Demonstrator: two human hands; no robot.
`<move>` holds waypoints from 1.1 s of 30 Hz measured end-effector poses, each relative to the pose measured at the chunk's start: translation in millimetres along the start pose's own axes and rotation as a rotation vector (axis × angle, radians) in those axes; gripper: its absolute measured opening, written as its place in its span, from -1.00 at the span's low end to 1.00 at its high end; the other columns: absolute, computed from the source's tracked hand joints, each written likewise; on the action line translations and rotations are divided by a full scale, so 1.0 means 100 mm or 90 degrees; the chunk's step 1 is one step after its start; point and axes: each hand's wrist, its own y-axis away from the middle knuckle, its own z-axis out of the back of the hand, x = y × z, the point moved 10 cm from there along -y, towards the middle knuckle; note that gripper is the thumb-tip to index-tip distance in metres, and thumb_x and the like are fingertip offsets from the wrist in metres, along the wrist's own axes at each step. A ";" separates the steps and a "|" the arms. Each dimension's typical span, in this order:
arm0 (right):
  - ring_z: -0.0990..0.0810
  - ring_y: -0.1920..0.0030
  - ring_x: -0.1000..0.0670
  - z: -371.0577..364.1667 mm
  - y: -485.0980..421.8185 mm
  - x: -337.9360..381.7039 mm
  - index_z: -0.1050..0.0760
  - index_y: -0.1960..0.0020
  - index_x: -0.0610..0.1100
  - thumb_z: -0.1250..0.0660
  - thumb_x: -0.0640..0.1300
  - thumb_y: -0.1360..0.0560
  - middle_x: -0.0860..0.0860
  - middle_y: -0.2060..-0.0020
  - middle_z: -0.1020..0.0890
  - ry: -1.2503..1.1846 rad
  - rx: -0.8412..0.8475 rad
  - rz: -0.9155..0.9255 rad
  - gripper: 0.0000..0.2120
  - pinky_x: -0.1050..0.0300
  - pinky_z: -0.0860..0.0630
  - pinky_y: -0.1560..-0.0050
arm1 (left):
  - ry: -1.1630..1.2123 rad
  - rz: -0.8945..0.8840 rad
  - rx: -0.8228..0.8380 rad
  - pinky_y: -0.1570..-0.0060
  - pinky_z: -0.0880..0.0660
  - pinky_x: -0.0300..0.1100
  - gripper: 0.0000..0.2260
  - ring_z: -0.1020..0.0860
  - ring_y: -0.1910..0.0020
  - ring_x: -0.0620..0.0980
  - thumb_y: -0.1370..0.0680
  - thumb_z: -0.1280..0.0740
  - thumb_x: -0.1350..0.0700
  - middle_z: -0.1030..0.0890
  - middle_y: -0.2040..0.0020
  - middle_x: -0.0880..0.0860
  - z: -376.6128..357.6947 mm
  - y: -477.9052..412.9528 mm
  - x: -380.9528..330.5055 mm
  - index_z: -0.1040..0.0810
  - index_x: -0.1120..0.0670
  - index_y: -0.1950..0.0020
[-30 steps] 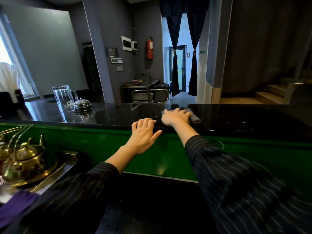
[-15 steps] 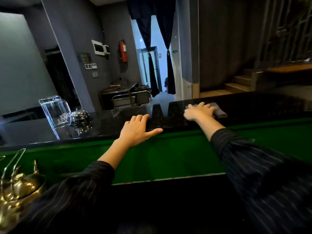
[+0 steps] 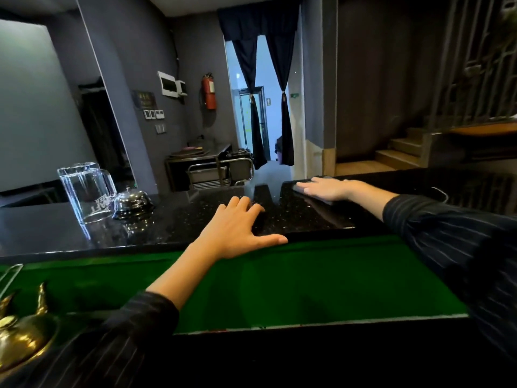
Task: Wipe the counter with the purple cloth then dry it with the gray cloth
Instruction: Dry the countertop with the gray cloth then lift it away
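Note:
The black speckled counter [image 3: 173, 225] runs across the view above a green front panel. My right hand [image 3: 327, 189] lies flat with straight fingers on the gray cloth [image 3: 324, 201], pressing it onto the counter near the far edge; only thin strips of the cloth show around and under the hand. My left hand [image 3: 237, 228] rests flat on the counter's near edge, fingers spread, thumb along the rim. The purple cloth is out of view.
An upturned clear glass pitcher [image 3: 84, 191] and a chrome service bell [image 3: 133, 203] stand on the counter at the left. A brass teapot [image 3: 22, 337] sits below at the lower left. Beyond the counter are a metal trolley [image 3: 221, 172] and stairs [image 3: 400, 152].
My right hand has slid the gray cloth to the right and farther back along the counter. My left hand has stayed at the near edge. My view has swung to the right.

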 end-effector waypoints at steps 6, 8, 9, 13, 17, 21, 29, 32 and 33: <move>0.09 -0.57 -0.10 -0.02 -1.13 -0.18 0.13 -0.56 0.17 0.20 0.45 -0.42 0.03 -0.58 0.12 0.002 0.027 -0.059 -0.23 -0.27 0.11 -0.51 | 0.007 0.020 -0.078 -0.04 -0.41 -0.07 -0.15 -0.42 -0.11 -0.05 -0.21 0.04 -0.62 -0.48 -0.04 -0.08 0.05 -0.03 0.02 -0.48 -0.03 -0.15; 0.07 -0.57 -0.13 -0.08 -1.41 0.17 0.11 -0.56 0.17 0.18 0.42 -0.47 0.03 -0.58 0.11 0.020 0.040 -0.022 -0.28 -0.29 0.08 -0.51 | 0.003 0.026 -0.101 0.02 -0.45 -0.09 -0.17 -0.46 -0.04 -0.07 -0.19 0.05 -0.63 -0.52 0.04 -0.09 0.09 -0.02 0.02 -0.49 -0.01 -0.04; 0.09 -0.57 -0.14 -0.11 -1.51 0.41 0.11 -0.56 0.18 0.18 0.38 -0.51 0.01 -0.58 0.10 0.024 0.040 0.004 -0.34 -0.30 0.08 -0.50 | 0.006 0.029 -0.113 0.03 -0.46 -0.09 -0.19 -0.48 -0.02 -0.06 -0.18 0.03 -0.63 -0.54 0.06 -0.09 0.10 -0.01 0.02 -0.48 0.00 0.01; 0.16 -0.57 -0.17 -0.19 -1.06 1.47 0.18 -0.56 0.15 0.15 0.36 -0.54 -0.04 -0.58 0.15 0.064 0.076 0.132 -0.34 -0.35 0.12 -0.48 | 0.031 0.034 -0.136 0.07 -0.46 -0.13 -0.24 -0.54 -0.01 -0.04 -0.20 -0.10 -0.58 -0.60 0.00 -0.05 0.16 0.00 0.02 -0.50 0.04 0.02; 0.13 -0.57 -0.14 -0.20 -0.35 1.65 0.14 -0.57 -0.12 -0.05 -0.01 -0.66 -0.09 -0.57 0.08 0.049 0.083 0.222 -0.41 -0.06 0.13 -0.51 | 0.049 0.042 -0.167 0.08 -0.51 -0.11 -0.21 -0.57 -0.06 0.00 -0.23 -0.14 -0.55 -0.60 -0.11 0.00 0.23 0.08 0.00 -0.54 0.04 -0.14; 0.09 -0.57 -0.07 -0.23 -0.09 1.16 -0.01 -0.56 0.07 0.01 0.06 -0.67 -0.02 -0.57 -0.01 0.002 0.084 0.275 -0.52 -0.02 0.17 -0.51 | 0.033 -0.020 -0.334 -0.04 -0.48 -0.03 -0.50 -0.51 0.04 0.05 -0.41 -0.29 -0.35 -0.57 0.07 0.04 0.47 0.36 -0.10 -0.52 0.10 0.08; 0.05 -0.55 -0.24 -0.09 -0.52 0.45 0.07 -0.54 0.25 0.14 0.31 -0.57 -0.08 -0.58 0.03 0.035 -0.035 -0.099 -0.45 -0.34 0.13 -0.48 | 0.052 0.153 -0.167 -0.46 0.02 0.03 -0.35 -0.25 -0.44 0.02 -0.47 -0.06 -0.31 -0.34 -0.41 0.04 -0.12 0.88 0.34 -0.26 0.05 -0.44; 0.04 -0.55 -0.23 -0.17 -0.46 1.19 0.05 -0.53 0.27 0.16 0.30 -0.57 -0.06 -0.58 0.01 0.025 -0.041 -0.028 -0.46 -0.36 0.12 -0.46 | 0.016 0.144 -0.100 -0.46 0.08 -0.02 -0.35 -0.14 -0.48 0.01 -0.48 -0.25 -0.16 -0.22 -0.46 0.02 -0.16 0.82 0.36 -0.12 0.01 -0.50; 0.04 -0.56 -0.21 -0.21 -0.38 1.47 0.05 -0.53 0.28 0.18 0.31 -0.57 -0.04 -0.58 0.02 0.026 -0.034 0.030 -0.47 -0.36 0.12 -0.46 | 0.012 0.148 -0.082 -0.47 0.10 -0.03 -0.33 -0.12 -0.48 0.00 -0.47 -0.29 -0.10 -0.19 -0.47 0.02 -0.17 0.83 0.38 -0.09 0.01 -0.50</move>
